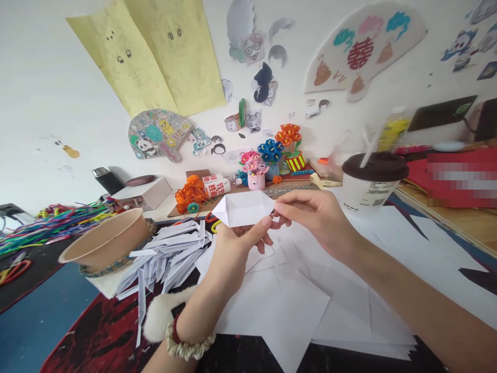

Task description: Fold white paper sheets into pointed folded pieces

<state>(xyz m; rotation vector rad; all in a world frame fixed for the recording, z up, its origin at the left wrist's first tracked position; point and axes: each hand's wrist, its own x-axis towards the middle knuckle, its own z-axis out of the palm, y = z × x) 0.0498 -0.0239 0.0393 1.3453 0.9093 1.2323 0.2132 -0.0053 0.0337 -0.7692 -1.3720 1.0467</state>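
Note:
A small folded sheet of white paper [248,208], with slanted corners at its ends, is held up above the desk. My left hand [243,248] grips it from below, thumb along its lower edge and fingers behind. At the paper's right corner, my right hand [310,212] pinches with thumb and fingertips. Beneath both hands lie loose white sheets [287,305] in an overlapping spread. A heap of folded paper strips [166,254] sits to the left of my left hand. By my left wrist rests a fluffy white object [159,316].
A tan bowl [108,238] stands left of the strips, near colourful pipe cleaners [73,220]. A lidded drink cup [368,181] with a straw is at the right. Flower crafts [267,155] line the wall. A red item [466,176] lies far right.

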